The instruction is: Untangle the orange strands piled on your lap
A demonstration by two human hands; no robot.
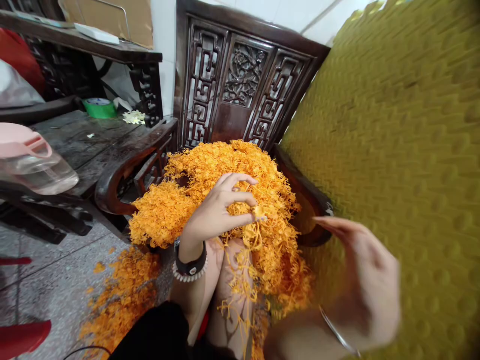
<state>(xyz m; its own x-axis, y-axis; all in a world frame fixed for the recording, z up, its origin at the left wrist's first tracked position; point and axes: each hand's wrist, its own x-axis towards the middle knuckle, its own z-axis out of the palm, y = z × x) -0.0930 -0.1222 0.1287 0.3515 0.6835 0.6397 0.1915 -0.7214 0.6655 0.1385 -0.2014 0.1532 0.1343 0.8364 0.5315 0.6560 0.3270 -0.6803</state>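
A heap of fine orange strands (225, 185), shredded like fringe, lies over my lap and knees and hangs down between them. My left hand (217, 210) sits in the heap with its fingers curled, pinching a tuft of the strands. A black wristband and a white beaded bracelet circle that wrist. My right hand (365, 270), blurred by motion, is raised at the right of the heap with a thin metal bangle (337, 330) on its wrist. Its fingers point left, close to the chair's right armrest, and the blur hides whether they hold anything.
Behind me stands a carved dark-wood chair back (243, 85), with a curved armrest (123, 182) at left. An olive dimpled cushion (405, 135) fills the right. Orange strands (120, 295) cover the tiled floor at left. A dark table (82, 140) holds a pink-lidded plastic jug (33, 162) and green tape (99, 108).
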